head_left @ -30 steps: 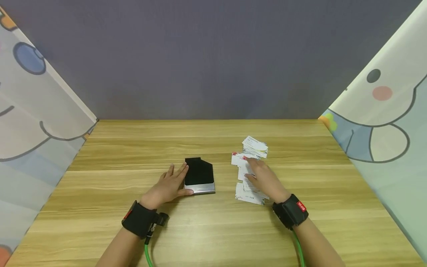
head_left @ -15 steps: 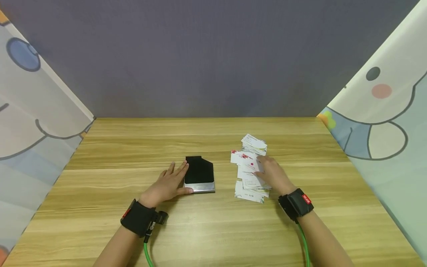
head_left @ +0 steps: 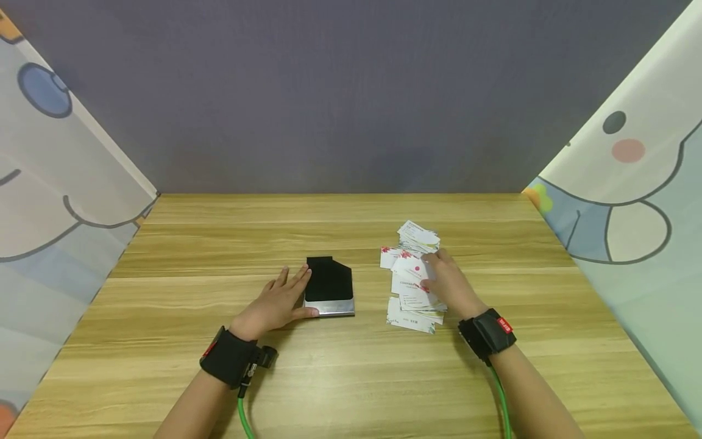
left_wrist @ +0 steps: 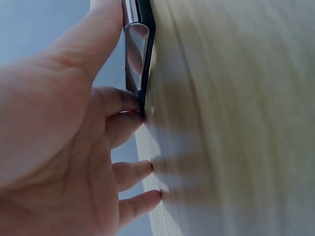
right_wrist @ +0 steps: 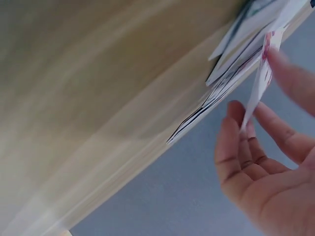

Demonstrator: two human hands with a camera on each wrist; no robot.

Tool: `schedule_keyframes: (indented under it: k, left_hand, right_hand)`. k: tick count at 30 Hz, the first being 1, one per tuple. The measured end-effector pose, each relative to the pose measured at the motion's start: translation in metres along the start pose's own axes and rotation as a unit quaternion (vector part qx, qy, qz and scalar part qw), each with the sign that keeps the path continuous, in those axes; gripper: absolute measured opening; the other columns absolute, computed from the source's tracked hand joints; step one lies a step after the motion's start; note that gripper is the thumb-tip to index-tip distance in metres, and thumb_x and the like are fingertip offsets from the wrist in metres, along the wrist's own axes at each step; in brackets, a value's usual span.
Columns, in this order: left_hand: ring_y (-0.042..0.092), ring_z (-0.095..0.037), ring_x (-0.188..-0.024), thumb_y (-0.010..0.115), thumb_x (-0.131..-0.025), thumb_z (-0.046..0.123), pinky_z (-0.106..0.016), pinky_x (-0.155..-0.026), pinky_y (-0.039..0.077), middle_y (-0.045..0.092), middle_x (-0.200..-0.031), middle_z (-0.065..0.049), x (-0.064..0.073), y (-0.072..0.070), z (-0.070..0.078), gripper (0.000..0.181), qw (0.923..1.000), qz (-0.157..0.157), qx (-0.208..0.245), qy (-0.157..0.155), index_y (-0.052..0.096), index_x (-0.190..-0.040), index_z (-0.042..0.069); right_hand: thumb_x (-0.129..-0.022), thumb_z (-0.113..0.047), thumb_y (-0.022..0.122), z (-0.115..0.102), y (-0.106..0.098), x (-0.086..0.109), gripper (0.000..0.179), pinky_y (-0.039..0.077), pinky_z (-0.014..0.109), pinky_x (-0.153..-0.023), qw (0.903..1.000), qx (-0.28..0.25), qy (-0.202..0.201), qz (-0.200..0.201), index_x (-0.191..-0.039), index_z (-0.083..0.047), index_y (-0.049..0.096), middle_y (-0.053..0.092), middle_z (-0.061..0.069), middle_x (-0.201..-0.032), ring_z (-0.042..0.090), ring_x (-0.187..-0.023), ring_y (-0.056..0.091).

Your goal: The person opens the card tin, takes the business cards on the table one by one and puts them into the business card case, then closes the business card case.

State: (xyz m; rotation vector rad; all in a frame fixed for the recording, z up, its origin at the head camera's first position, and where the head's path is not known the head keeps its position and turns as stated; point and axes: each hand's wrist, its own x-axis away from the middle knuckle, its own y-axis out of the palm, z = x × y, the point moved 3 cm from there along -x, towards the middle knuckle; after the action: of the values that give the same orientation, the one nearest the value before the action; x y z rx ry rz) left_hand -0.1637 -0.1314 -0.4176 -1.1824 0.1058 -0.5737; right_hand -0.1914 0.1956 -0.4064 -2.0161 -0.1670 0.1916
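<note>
A flat black card case point(head_left: 329, 280) with a silver metal front lies left of the table's middle. My left hand point(head_left: 271, 311) rests beside it, fingers nearly straight, fingertips at its left edge and thumb on the metal part. In the left wrist view the thumb lies along the metal end of the case point(left_wrist: 138, 54). To the right, my right hand point(head_left: 454, 288) pinches a white business card point(head_left: 408, 266) with red flowers at its right edge. The right wrist view shows this card point(right_wrist: 258, 81) tilted up between thumb and fingers, above the other cards.
Several loose business cards point(head_left: 406, 318) overlap below and around the held one. A further overlapping group point(head_left: 419, 235) lies just behind. A grey panel point(head_left: 340, 97) stands at the table's back, and printed panels point(head_left: 625, 158) flank both sides.
My right hand has shifted right from over the middle of the cards to their right side, and now pinches the red-flowered card. My left hand and the card case stay in place.
</note>
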Motion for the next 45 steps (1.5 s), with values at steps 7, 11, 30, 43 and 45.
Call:
schedule_keyframes:
  k: [7,11,30,43,45]
  left_hand:
    - [0.007,-0.046,-0.137,0.051,-0.087,0.048,-0.065,-0.104,0.017,0.015,-0.153,-0.013,0.001,-0.001,0.0,0.08,1.0,-0.002,0.004,-0.001,0.02,-0.146,0.003]
    - [0.007,-0.046,-0.137,0.052,-0.086,0.049,-0.065,-0.103,0.017,0.015,-0.153,-0.014,0.001,-0.001,0.0,0.081,1.0,-0.002,0.002,0.003,0.019,-0.146,0.003]
    - [0.006,-0.047,-0.137,0.062,-0.079,0.052,-0.065,-0.104,0.015,0.013,-0.153,-0.013,-0.004,-0.006,-0.009,0.094,0.9994,-0.017,0.012,0.027,0.018,-0.146,0.004]
    - [0.005,-0.046,-0.137,0.064,-0.077,0.052,-0.066,-0.103,0.015,0.015,-0.153,-0.014,-0.004,-0.001,-0.01,0.096,0.9995,-0.009,0.026,0.015,0.018,-0.146,0.004]
    - [0.005,-0.046,-0.137,0.064,-0.077,0.052,-0.066,-0.103,0.015,0.015,-0.153,-0.014,-0.005,-0.002,-0.01,0.096,0.9995,-0.011,0.027,0.014,0.017,-0.147,0.005]
  right_hand:
    - [-0.082,0.011,0.055,-0.005,-0.004,-0.001,0.023,0.045,0.032,-0.063,0.9977,-0.038,-0.032,0.047,-0.103,0.005,0.062,0.062,0.019,-0.093,0.023,-0.075,0.055]
    - [-0.083,0.011,0.054,-0.015,-0.007,-0.004,0.021,0.042,0.028,-0.06,0.9958,-0.051,-0.047,0.061,-0.099,0.001,0.064,0.064,0.014,-0.085,0.018,-0.068,0.052]
    - [-0.085,0.009,0.05,-0.107,0.017,-0.04,0.025,0.047,0.027,-0.067,0.9843,-0.147,-0.095,-0.019,-0.1,-0.004,0.066,0.066,0.01,-0.093,0.018,-0.078,0.059]
    - [-0.084,0.007,0.053,-0.126,0.046,-0.054,0.023,0.045,0.022,-0.064,0.9823,-0.131,-0.116,-0.067,-0.093,-0.009,0.067,0.064,0.004,-0.084,0.012,-0.074,0.054]
    - [-0.084,0.008,0.053,-0.127,0.047,-0.054,0.023,0.045,0.022,-0.064,0.9819,-0.127,-0.122,-0.072,-0.093,-0.008,0.067,0.064,0.005,-0.084,0.012,-0.074,0.054]
